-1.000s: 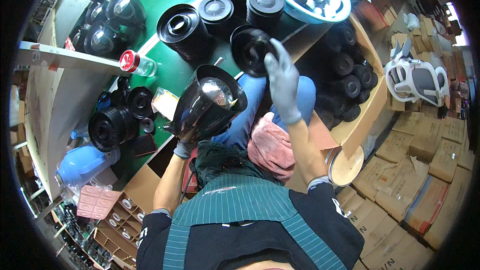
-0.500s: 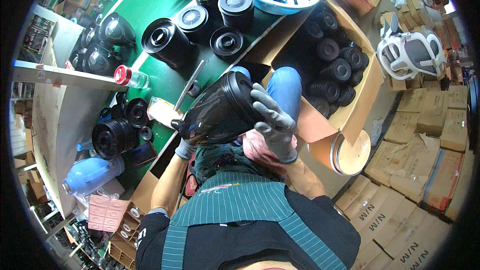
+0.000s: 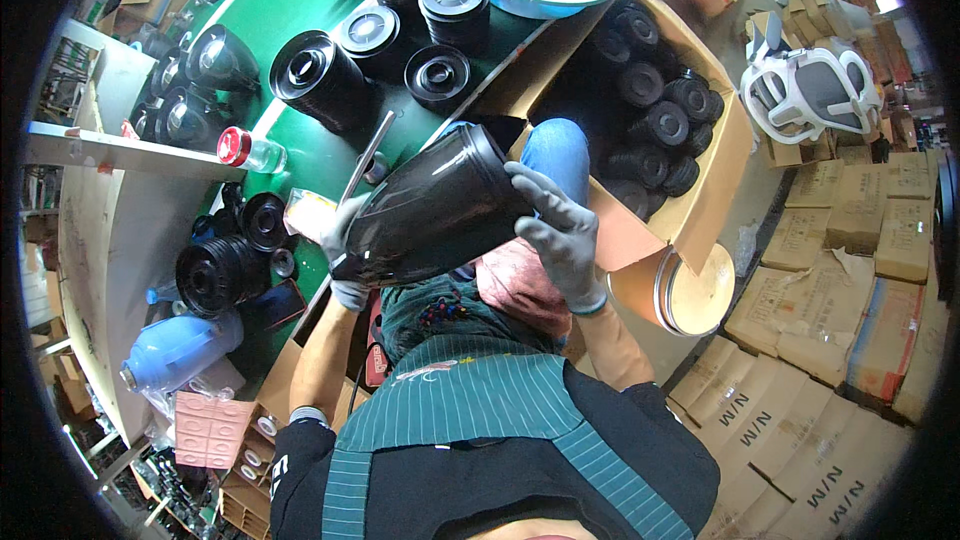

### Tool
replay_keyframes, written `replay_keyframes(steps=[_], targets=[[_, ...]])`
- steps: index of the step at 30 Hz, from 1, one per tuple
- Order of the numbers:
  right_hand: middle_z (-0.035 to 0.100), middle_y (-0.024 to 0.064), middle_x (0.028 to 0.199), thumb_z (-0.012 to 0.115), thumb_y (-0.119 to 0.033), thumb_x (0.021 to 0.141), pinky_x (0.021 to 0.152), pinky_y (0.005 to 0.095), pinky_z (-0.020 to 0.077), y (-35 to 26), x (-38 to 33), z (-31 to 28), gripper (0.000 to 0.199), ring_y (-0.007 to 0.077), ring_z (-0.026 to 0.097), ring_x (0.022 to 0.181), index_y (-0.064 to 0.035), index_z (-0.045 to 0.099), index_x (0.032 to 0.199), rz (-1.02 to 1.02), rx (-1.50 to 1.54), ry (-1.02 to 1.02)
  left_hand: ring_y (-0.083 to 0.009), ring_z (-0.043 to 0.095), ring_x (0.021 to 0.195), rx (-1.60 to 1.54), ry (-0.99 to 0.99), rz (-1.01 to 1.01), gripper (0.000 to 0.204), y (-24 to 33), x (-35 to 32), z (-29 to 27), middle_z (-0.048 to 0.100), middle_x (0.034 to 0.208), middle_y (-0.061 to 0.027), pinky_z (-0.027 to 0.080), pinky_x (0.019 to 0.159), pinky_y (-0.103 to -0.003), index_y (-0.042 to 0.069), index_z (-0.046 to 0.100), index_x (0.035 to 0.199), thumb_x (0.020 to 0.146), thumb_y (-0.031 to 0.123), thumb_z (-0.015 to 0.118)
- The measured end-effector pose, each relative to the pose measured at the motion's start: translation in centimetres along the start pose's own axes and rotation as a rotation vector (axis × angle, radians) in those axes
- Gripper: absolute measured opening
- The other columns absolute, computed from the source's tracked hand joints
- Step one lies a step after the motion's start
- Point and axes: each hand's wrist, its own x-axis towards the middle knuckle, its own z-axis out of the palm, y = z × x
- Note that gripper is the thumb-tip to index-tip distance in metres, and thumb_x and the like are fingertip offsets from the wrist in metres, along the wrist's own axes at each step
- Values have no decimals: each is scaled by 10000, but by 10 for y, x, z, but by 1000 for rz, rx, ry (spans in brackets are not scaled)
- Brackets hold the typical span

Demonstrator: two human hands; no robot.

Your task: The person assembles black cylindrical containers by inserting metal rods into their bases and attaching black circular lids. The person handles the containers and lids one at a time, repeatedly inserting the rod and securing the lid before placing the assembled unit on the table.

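A glossy black jug (image 3: 430, 205) lies tilted across my lap, its wide, ringed end up and to the right. My left hand (image 3: 347, 240), in a grey glove, is wrapped round its narrower lower end. The grey-gloved right hand (image 3: 562, 245) rests its spread fingertips and thumb against the wide rim, steadying it. Whether a lid sits in that end is hidden. Just beyond the jug, a metal rod on a stand (image 3: 370, 158) rises from the green table (image 3: 250, 70), beside a small whitish packet (image 3: 308, 212).
Stacks of black lids (image 3: 318, 80) stand on the table, with a blue basin (image 3: 545, 5) of small parts behind. An open carton (image 3: 715, 195) of black round parts is at my right, above a round drum (image 3: 700, 290). A red-lidded jar (image 3: 252, 151) and blue flask (image 3: 185, 348) are left.
The jug has turned in my hands, and its knob at the lower end no longer shows. My left hand has shifted up round that end; the right fingers have slid onto the rim.
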Motion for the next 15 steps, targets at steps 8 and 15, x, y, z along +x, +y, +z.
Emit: replay_keyframes(steps=[8,15], targets=[[399,147,1691,506,-672,1078,1286,395,299,30,27,-15,914,242,389,1557,6,348,1671,-52,-652,-261,-312,765,949,404,-101,353,329,56,40,-32,793,1001,-140,585,894,-404,26,803,1115,829,176,742],[697,153,1399,422,-614,1137,1189,327,428,29,53,-5,733,212,667,1265,24,582,1459,971,-17,-143,-286,769,965,696,-348,943,364,80,47,-44,769,1108,-110,654,896,-452,61,779,1186,841,165,730]])
